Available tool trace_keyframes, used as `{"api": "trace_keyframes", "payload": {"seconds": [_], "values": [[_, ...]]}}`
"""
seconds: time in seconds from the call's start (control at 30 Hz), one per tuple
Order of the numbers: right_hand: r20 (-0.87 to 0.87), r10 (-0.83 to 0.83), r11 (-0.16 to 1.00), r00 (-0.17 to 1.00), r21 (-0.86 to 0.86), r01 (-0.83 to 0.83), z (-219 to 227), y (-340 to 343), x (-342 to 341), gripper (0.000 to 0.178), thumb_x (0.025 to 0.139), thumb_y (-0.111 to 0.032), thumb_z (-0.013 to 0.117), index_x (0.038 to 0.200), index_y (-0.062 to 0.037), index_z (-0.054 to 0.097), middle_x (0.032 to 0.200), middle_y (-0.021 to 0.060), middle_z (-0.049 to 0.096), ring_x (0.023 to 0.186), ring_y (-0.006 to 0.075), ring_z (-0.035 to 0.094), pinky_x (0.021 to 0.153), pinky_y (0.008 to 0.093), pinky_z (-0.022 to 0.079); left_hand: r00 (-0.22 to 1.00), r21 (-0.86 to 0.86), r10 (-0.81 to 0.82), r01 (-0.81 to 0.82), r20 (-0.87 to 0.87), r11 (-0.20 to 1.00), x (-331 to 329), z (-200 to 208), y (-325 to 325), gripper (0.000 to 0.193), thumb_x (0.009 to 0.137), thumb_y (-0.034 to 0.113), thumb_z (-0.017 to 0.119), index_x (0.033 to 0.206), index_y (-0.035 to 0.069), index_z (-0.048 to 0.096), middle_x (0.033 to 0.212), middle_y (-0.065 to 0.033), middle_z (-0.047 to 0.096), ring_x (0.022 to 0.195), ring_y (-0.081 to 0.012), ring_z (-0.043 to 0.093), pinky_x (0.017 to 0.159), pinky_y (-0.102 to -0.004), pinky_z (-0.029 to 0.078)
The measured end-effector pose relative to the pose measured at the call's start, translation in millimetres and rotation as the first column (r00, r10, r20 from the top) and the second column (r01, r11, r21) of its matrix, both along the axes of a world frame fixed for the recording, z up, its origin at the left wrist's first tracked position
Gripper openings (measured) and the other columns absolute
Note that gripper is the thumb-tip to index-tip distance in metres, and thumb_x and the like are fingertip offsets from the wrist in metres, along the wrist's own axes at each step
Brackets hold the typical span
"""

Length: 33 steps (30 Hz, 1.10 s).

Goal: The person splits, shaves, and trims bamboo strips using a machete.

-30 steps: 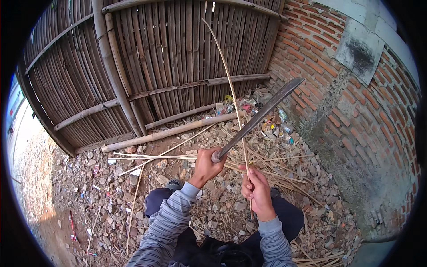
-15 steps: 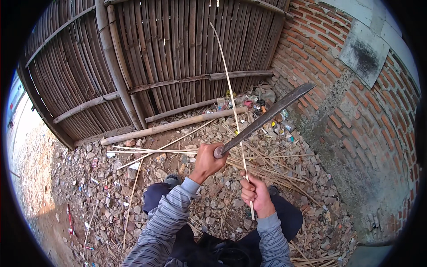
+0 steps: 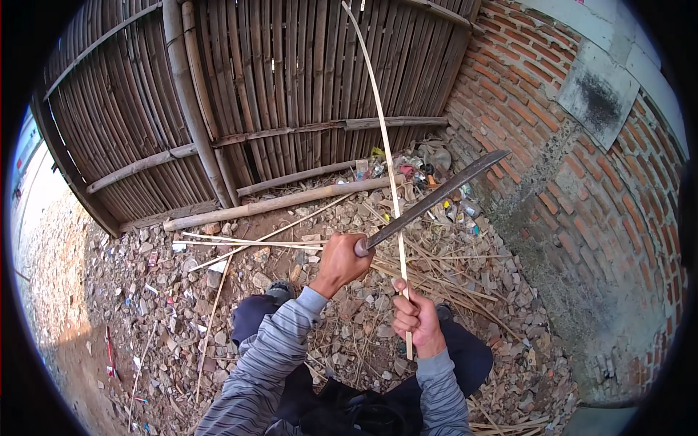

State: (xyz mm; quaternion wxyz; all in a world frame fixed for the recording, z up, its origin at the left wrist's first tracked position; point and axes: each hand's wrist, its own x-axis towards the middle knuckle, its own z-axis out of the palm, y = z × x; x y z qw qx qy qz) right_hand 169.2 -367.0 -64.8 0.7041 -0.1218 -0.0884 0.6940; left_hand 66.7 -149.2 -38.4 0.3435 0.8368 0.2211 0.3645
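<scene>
My left hand point(image 3: 342, 263) is closed round the handle of a machete point(image 3: 443, 192). Its long dark blade slants up to the right, the tip in front of the brick wall. A thin pale bamboo strip point(image 3: 384, 127) is gripped in my right hand point(image 3: 419, 320), its short lower end poking out below the fist. The strip rises tall and bows toward the upper left. Blade and strip cross just above my hands; whether they touch I cannot tell.
More bamboo strips point(image 3: 436, 280) lie over the stony ground in front of me and to the left. Ahead stands a bamboo slat fence point(image 3: 291, 80) with a thick pole point(image 3: 283, 205) along its foot. Litter sits in the corner by the brick wall point(image 3: 574, 196).
The bamboo strip has turned so its broader face shows, and its top reaches higher in view. The machete blade has tipped slightly lower. Both hands keep their holds.
</scene>
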Motion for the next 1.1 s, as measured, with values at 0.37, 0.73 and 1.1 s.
{"api": "trace_keyframes", "payload": {"seconds": [0.37,0.73,1.1], "values": [[0.233,-0.019,0.992,0.972,-0.118,0.047,8,-12,-4,0.025,0.115,-0.032,0.042,0.121,-0.0098,0.052,0.060,-0.0072,0.027,0.038,0.0035,0.021,0.039,0.0241,0.023,0.981,0.075,0.150,-0.141,-0.123,0.987,1,-3,5,0.015,0.078,0.022,0.070,0.077,0.008,0.075,0.068,-0.0208,0.068,0.067,-0.0425,0.069,0.065,-0.0520,0.057],[0.342,-0.167,0.963,0.925,-0.143,0.227,22,-14,-8,0.027,0.115,-0.031,0.041,0.117,-0.0069,0.053,0.060,-0.0063,0.026,0.040,0.0048,0.020,0.040,0.0249,0.020,0.991,0.211,0.056,-0.030,-0.120,0.977,6,-5,-3,0.013,0.073,0.020,0.071,0.082,0.012,0.075,0.069,-0.0178,0.069,0.064,-0.0393,0.069,0.063,-0.0509,0.057],[0.291,-0.142,0.968,0.946,-0.157,0.193,21,-24,-8,0.024,0.115,-0.031,0.042,0.118,-0.0093,0.054,0.060,-0.0071,0.026,0.040,0.0046,0.020,0.040,0.0251,0.020,0.990,0.281,0.081,-0.045,-0.119,0.959,3,3,-3,0.013,0.071,0.020,0.072,0.081,0.012,0.073,0.067,-0.0154,0.069,0.065,-0.0369,0.070,0.061,-0.0505,0.056]]}}
